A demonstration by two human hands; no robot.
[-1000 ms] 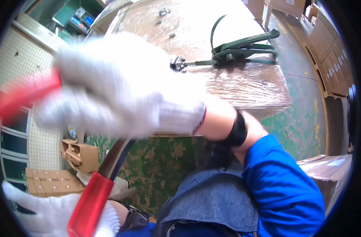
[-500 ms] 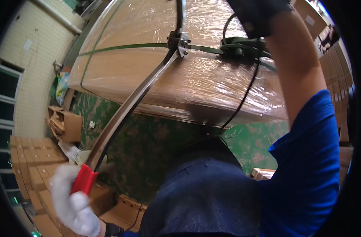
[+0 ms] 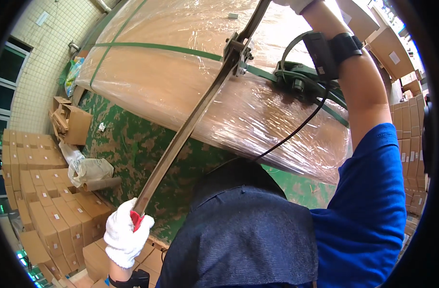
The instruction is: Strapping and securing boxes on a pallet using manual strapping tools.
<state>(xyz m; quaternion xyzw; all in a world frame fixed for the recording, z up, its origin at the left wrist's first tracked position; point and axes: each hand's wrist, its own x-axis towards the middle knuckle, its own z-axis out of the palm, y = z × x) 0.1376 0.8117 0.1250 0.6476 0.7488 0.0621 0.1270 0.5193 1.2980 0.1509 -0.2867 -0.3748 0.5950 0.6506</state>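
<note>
My left hand (image 3: 127, 234), in a white glove, is closed round the red grip (image 3: 136, 220) of a long-handled strapping crimper (image 3: 186, 129). The crimper's metal jaw head (image 3: 237, 52) sits at the green strap (image 3: 171, 47), which runs across a film-wrapped brown load (image 3: 181, 79). The other handle rises past the top edge. Beside that handle, my right hand (image 3: 298, 4) shows only in part; its fingers are cut off by the frame. Below the right forearm, a dark green strapping tool (image 3: 296, 79), apparently a tensioner, rests on the load at the strap.
Stacked brown cartons (image 3: 56, 216) stand at lower left, near a clear plastic bag (image 3: 89, 170) and a cardboard roll (image 3: 103, 184). An open carton (image 3: 73, 122) lies on the worn green floor (image 3: 133, 149). From the right wrist device (image 3: 325, 55) hangs a black cable (image 3: 296, 129).
My left hand has moved up and right with the red grip. The crimper's handles now lie nearly in line, where they were bent at the head. The whole view has shifted.
</note>
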